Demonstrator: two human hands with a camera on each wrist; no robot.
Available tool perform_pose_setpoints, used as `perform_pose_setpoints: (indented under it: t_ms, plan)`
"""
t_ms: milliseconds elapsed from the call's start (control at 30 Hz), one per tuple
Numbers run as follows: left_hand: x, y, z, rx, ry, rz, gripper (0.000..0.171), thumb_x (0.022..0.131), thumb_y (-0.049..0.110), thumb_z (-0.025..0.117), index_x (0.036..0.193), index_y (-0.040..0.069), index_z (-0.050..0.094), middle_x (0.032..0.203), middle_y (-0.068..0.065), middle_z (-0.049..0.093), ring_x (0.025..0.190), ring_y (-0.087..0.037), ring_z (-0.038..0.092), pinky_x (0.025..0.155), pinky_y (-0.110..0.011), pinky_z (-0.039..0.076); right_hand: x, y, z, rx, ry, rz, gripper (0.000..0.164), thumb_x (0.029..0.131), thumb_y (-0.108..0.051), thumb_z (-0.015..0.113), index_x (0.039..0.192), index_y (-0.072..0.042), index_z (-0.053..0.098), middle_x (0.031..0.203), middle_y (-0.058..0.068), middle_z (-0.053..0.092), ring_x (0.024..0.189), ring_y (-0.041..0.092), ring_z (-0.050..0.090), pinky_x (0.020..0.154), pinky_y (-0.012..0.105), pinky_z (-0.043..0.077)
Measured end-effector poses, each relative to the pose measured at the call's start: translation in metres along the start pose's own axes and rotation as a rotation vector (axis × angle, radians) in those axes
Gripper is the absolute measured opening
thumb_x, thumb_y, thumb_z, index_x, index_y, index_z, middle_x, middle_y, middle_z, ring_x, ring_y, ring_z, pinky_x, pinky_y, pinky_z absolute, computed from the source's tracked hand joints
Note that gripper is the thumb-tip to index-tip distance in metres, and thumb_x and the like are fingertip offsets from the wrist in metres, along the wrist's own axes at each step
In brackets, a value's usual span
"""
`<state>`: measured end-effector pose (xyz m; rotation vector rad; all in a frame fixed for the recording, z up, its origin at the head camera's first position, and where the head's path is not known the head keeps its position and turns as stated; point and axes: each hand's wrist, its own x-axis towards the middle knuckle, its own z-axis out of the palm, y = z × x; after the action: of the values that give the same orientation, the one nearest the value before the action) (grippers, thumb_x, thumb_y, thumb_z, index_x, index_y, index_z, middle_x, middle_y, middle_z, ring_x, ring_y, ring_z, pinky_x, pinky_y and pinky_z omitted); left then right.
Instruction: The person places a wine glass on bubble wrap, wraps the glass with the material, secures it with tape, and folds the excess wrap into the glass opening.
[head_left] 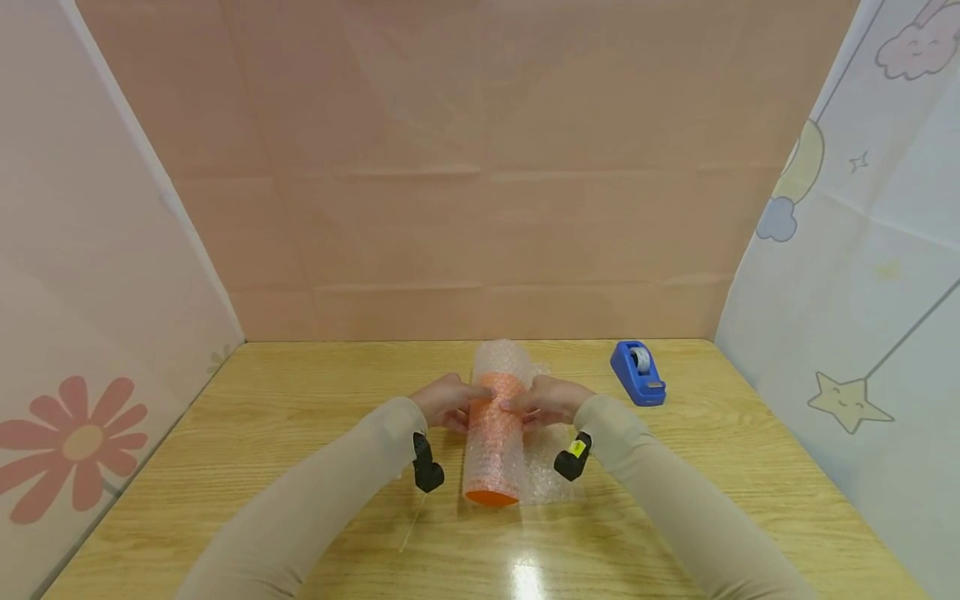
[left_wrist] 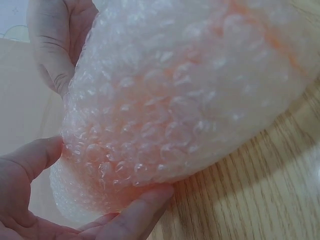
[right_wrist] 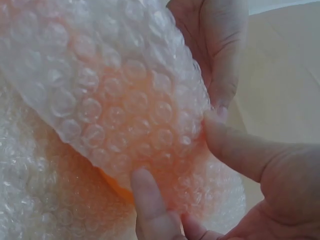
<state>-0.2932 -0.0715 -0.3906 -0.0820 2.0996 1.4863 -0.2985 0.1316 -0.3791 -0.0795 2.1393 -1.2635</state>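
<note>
You work in what looks like a screened recording booth: a peach backdrop (head_left: 480,225) rises at the far edge of the worktop (head_left: 330,375), a flower-printed sheet (head_left: 97,275) lines its left edge, a star-printed sheet (head_left: 847,317) its right, and black cameras (head_left: 428,472) sit at your wrists.

R grip (right_wrist: 280,187) holds bubble wrap (right_wrist: 125,110) over orange obj. (right_wrist: 118,187), L grip (right_wrist: 220,50) opp. side.

2 arms (head_left: 315,492) reach forward, hands (head_left: 444,400) (head_left: 553,400) curled, thumbs (head_left: 482,392) inward.
</note>
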Motion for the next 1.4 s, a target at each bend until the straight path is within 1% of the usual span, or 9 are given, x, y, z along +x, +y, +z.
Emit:
perform_pose_setpoints:
  t_ms: [167,333,400,600,833,933,1200,1300,1400]
  plan:
    - [0.002,0.0,0.0,-0.003,0.003,0.002,0.073,0.088,0.032,0.069,0.136,-0.006,0.029,0.109,-0.018,0.057,0.084,-0.026,0.065,0.071,-0.036,0.059,-0.004,-0.005,0.004,0.02,0.011,0.01,0.043,0.092,-0.017,0.066,0.118,0.01,0.045,0.104,0.011,0.047,0.089,0.021,0.057,0.075,0.029,0.058]
    - [0.004,-0.001,0.0,0.004,0.002,0.004,0.07,0.088,0.032,0.07,0.134,-0.005,0.031,0.109,-0.018,0.057,0.082,-0.026,0.064,0.069,-0.035,0.059,-0.007,-0.006,0.006,0.043,0.021,0.022,0.057,0.093,-0.014,0.065,0.131,0.012,0.032,0.114,0.017,0.043,0.098,0.026,0.058,0.076,0.03,0.058]
    - [0.003,-0.001,0.001,0.004,0.001,0.006,0.07,0.089,0.032,0.07,0.133,-0.005,0.031,0.109,-0.018,0.056,0.081,-0.025,0.064,0.068,-0.035,0.059,-0.008,-0.007,0.006,0.045,0.025,0.028,0.061,0.093,-0.014,0.065,0.134,0.012,0.029,0.117,0.018,0.043,0.101,0.028,0.059,0.076,0.03,0.058]
    - [0.001,0.0,0.001,0.0,-0.002,0.013,0.069,0.088,0.032,0.07,0.132,-0.005,0.031,0.108,-0.018,0.056,0.08,-0.025,0.063,0.066,-0.034,0.059,-0.009,-0.006,0.005,0.055,0.014,0.032,0.061,0.093,-0.015,0.065,0.134,0.01,0.028,0.118,0.019,0.042,0.099,0.026,0.06,0.076,0.03,0.058]
    - [0.0,0.002,0.002,0.025,0.005,0.021,0.057,0.089,0.031,0.069,0.123,-0.005,0.043,0.103,-0.015,0.06,0.079,-0.023,0.063,0.064,-0.032,0.058,-0.01,-0.004,0.004,0.04,-0.003,0.026,0.053,0.093,-0.017,0.065,0.129,0.009,0.036,0.115,0.019,0.049,0.094,0.023,0.061,0.075,0.028,0.057]
    - [-0.001,0.002,0.003,0.034,0.002,0.025,0.055,0.089,0.032,0.069,0.121,-0.005,0.045,0.104,-0.015,0.06,0.08,-0.023,0.063,0.065,-0.031,0.058,-0.01,-0.004,0.004,0.039,-0.001,0.029,0.05,0.093,-0.017,0.065,0.127,0.008,0.038,0.114,0.018,0.05,0.092,0.023,0.061,0.076,0.028,0.057]
    - [-0.004,0.002,0.002,0.046,0.006,0.024,0.059,0.088,0.034,0.069,0.124,-0.002,0.038,0.11,-0.017,0.055,0.084,-0.025,0.063,0.069,-0.032,0.058,-0.01,-0.002,0.004,0.06,0.007,0.029,0.048,0.093,-0.015,0.065,0.125,0.008,0.039,0.114,0.02,0.051,0.093,0.025,0.061,0.078,0.031,0.057]
    - [-0.006,0.002,0.001,0.059,0.012,0.031,0.057,0.088,0.034,0.068,0.122,-0.002,0.039,0.11,-0.016,0.054,0.084,-0.026,0.063,0.07,-0.032,0.058,-0.009,-0.002,0.005,0.079,0.006,0.027,0.048,0.093,-0.014,0.064,0.126,0.009,0.038,0.114,0.021,0.051,0.094,0.025,0.061,0.078,0.031,0.057]
    - [-0.008,0.003,0.001,0.075,0.006,0.053,0.054,0.088,0.033,0.068,0.12,-0.004,0.044,0.108,-0.016,0.057,0.084,-0.025,0.064,0.071,-0.033,0.059,-0.008,-0.002,0.007,0.119,-0.01,0.017,0.045,0.093,-0.012,0.064,0.125,0.009,0.039,0.111,0.019,0.053,0.093,0.025,0.061,0.077,0.031,0.058]
